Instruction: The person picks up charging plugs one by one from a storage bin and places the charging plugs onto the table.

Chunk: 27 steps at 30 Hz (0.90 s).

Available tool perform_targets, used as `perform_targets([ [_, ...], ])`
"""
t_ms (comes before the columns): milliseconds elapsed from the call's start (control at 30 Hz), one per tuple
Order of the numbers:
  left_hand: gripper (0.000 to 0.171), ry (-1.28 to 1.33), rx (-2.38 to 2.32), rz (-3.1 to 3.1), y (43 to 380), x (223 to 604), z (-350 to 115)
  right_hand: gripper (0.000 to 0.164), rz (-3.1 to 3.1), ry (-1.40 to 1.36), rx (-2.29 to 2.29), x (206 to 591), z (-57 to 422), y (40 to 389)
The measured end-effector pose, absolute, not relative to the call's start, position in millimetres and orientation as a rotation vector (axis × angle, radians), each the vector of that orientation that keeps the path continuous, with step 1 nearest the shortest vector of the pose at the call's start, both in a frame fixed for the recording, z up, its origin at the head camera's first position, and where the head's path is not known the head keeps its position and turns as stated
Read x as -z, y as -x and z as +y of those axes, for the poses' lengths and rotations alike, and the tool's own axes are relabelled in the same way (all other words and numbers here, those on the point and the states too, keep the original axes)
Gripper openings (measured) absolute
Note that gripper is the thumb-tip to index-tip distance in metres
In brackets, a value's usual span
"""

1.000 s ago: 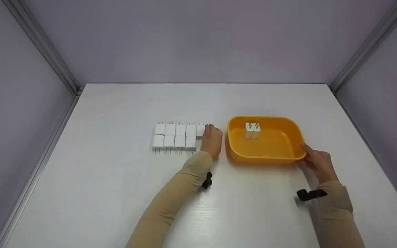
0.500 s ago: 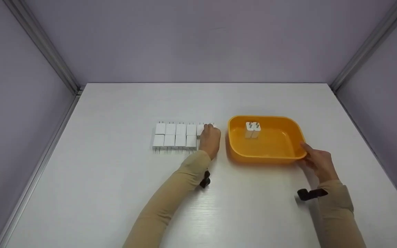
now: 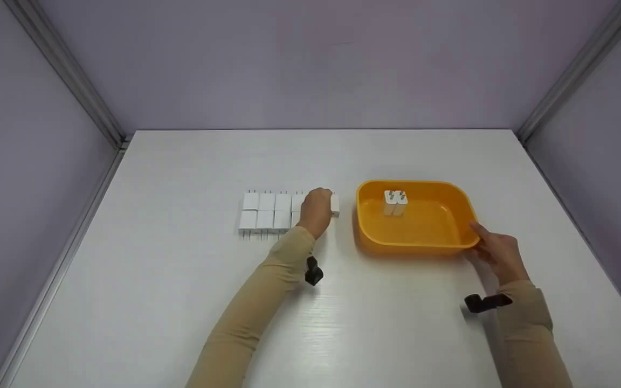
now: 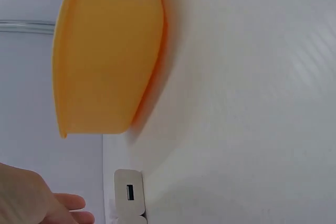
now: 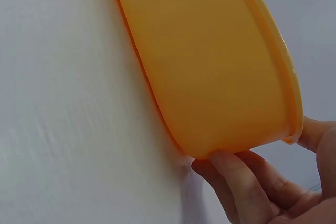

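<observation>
Several white charger plugs (image 3: 282, 202) lie side by side in two rows on the white table, their metal prongs pointing outward. My left hand (image 3: 316, 211) is over the right part of these rows and hides some of the plugs. In the left wrist view its fingers (image 4: 68, 201) extend above the plugs, with nothing seen between them. A plug's USB port (image 4: 130, 192) faces that camera. My right hand (image 3: 499, 253) grips the near right corner of a yellow plastic tub (image 3: 413, 250), thumb at the rim and fingers (image 5: 241, 182) under the outer wall.
Two more charger plugs (image 3: 395, 203) stand upright together inside the tub, prongs up. The tub is right of the rows, with a strip of table (image 3: 345, 161) between. Pale walls (image 3: 321, 70) enclose the table behind and at both sides.
My left hand has shifted left and slightly away from me, uncovering the white plug at the right end of the back row. The right hand and the tub stay as they were.
</observation>
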<state>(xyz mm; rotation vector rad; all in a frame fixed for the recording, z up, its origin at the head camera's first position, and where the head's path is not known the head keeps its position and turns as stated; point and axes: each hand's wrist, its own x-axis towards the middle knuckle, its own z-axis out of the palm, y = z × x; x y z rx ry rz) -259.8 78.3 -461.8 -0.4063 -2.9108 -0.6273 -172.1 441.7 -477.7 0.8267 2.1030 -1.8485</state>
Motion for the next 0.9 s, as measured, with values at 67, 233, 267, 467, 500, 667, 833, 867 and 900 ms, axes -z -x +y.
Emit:
perform_targets([
  [67, 0.025, 0.381, 0.774, -2.91, 262.1, 460.6, 75.1, 0.086, 2.099, -0.828, 1.856, 478.6, 441.0, 172.8],
  [233, 0.03, 0.338, 0.922, -2.908, 263.2, 455.9, 74.5, 0.092, 2.1, -0.833, 1.86, 479.2, 440.7, 173.3],
  [267, 0.03, 0.333, 0.93, -2.911, 263.0, 454.9, 75.4, 0.092, 2.098, -0.837, 1.867, 479.4, 441.1, 173.4],
  [467, 0.031, 0.337, 0.971, -2.937, 259.9, 449.8, 87.6, 0.09, 2.11, -0.868, 1.819, 479.0, 444.8, 172.6],
  [500, 0.031, 0.345, 0.974, -2.937, 258.9, 449.3, 90.2, 0.09, 2.114, -0.871, 1.803, 479.1, 445.3, 172.6],
  [667, 0.032, 0.418, 0.968, -2.896, 252.4, 446.8, 103.6, 0.09, 2.116, -0.878, 1.789, 479.6, 446.6, 171.8],
  [833, 0.027, 0.565, 0.935, -2.811, 244.3, 444.6, 116.1, 0.087, 2.106, -0.871, 1.798, 478.4, 447.9, 170.5],
  [867, 0.026, 0.595, 0.92, -2.793, 242.6, 444.6, 118.4, 0.085, 2.107, -0.864, 1.796, 478.0, 448.2, 170.1],
  [900, 0.026, 0.628, 0.9, -2.781, 240.7, 444.6, 120.6, 0.083, 2.104, -0.85, 1.809, 477.6, 448.7, 169.6],
])
